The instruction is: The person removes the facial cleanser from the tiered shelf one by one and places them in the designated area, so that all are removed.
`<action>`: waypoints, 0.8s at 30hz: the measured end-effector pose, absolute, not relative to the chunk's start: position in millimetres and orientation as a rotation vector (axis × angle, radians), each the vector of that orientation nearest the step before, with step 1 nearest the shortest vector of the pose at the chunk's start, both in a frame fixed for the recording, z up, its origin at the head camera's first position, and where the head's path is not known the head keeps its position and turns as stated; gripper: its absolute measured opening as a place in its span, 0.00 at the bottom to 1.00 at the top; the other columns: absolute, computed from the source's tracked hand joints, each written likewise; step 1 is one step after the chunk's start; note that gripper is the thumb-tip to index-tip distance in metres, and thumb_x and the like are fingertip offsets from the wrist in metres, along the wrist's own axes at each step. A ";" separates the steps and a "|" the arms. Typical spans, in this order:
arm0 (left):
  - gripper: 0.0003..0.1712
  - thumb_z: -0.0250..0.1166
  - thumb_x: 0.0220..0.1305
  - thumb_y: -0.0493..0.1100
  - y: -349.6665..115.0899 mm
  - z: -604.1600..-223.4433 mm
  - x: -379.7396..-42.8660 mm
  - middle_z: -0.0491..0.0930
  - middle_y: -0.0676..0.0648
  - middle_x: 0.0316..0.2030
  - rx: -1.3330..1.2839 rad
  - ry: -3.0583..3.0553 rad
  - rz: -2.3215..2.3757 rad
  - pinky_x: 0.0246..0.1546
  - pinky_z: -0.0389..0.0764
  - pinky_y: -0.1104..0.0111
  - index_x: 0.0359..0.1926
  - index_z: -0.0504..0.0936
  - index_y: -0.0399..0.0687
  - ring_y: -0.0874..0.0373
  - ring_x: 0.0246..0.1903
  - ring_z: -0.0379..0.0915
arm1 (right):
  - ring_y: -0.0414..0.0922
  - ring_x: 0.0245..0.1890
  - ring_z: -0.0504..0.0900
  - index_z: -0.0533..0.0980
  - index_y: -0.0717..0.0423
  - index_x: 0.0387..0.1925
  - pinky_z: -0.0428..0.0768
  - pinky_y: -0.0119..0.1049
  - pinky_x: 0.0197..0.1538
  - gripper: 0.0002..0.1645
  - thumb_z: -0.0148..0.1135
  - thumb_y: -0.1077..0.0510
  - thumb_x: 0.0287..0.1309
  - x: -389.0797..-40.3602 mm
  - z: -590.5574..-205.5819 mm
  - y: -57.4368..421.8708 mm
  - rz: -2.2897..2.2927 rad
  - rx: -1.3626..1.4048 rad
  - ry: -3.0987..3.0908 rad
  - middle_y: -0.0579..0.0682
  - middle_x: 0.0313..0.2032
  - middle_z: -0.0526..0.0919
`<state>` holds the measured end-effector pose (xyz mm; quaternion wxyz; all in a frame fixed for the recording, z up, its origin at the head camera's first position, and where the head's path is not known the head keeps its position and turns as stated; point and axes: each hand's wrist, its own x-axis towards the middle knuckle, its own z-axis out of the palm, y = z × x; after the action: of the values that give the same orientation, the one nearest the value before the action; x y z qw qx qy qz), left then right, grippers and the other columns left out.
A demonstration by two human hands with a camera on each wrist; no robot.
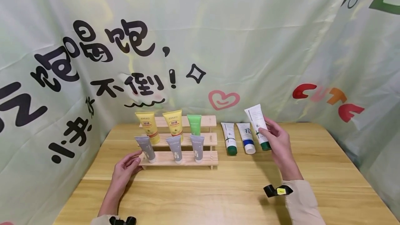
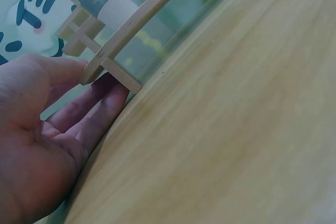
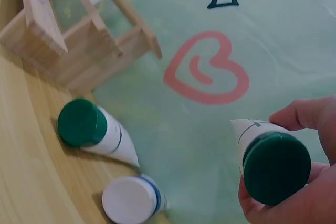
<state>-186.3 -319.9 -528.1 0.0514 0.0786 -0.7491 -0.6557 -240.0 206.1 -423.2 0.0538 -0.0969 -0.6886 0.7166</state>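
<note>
My right hand (image 1: 281, 148) holds a white squeeze tube (image 1: 255, 115) with a dark green cap, its crimped end tilted up to the left. In the right wrist view the green cap (image 3: 277, 169) faces the camera between thumb and fingers. At the lower left corner of a three-tier wooden display rack (image 1: 187, 163), my left hand (image 1: 123, 173) grips the end of the bottom step, thumb at the board and fingers beneath it. Three grey tubes (image 1: 174, 148) stand cap down on the lowest step. Behind them are two yellow tubes (image 1: 173, 122) and a green tube (image 1: 194, 124).
Right of the rack, a white tube with a green cap (image 1: 230, 136) and a white tube with a blue band (image 1: 247, 136) lie on the wooden table (image 1: 193, 197). A printed cloth (image 1: 265, 44) hangs close behind the table's back edge.
</note>
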 end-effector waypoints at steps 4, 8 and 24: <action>0.27 0.62 0.76 0.46 -319.8 -528.4 -186.0 0.81 0.50 0.51 0.243 -2.282 -1.991 0.49 0.87 0.67 0.68 0.73 0.37 0.63 0.46 0.81 | 0.37 0.51 0.74 0.67 0.48 0.75 0.79 0.24 0.44 0.37 0.67 0.57 0.68 -243.3 -429.3 210.9 2.080 -0.375 -2.136 0.47 0.59 0.76; 0.27 0.62 0.76 0.47 -320.1 -528.1 -185.7 0.80 0.45 0.54 0.235 -2.284 -1.988 0.49 0.87 0.67 0.68 0.73 0.37 0.63 0.46 0.81 | 0.37 0.53 0.74 0.66 0.50 0.76 0.78 0.22 0.45 0.37 0.67 0.57 0.69 -246.2 -435.6 215.5 2.025 -0.405 -2.163 0.53 0.66 0.74; 0.28 0.62 0.76 0.47 -320.1 -525.3 -185.3 0.80 0.49 0.56 0.266 -2.292 -2.005 0.51 0.86 0.68 0.70 0.71 0.38 0.65 0.48 0.80 | 0.34 0.44 0.79 0.70 0.53 0.70 0.81 0.26 0.37 0.32 0.68 0.58 0.67 -265.1 -471.8 229.8 1.985 -0.520 -2.149 0.54 0.60 0.80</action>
<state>-185.3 -320.1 -525.3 0.0424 0.0869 -0.7491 -0.6554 -265.1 229.8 -471.8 0.0852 -0.1743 -0.7206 0.6657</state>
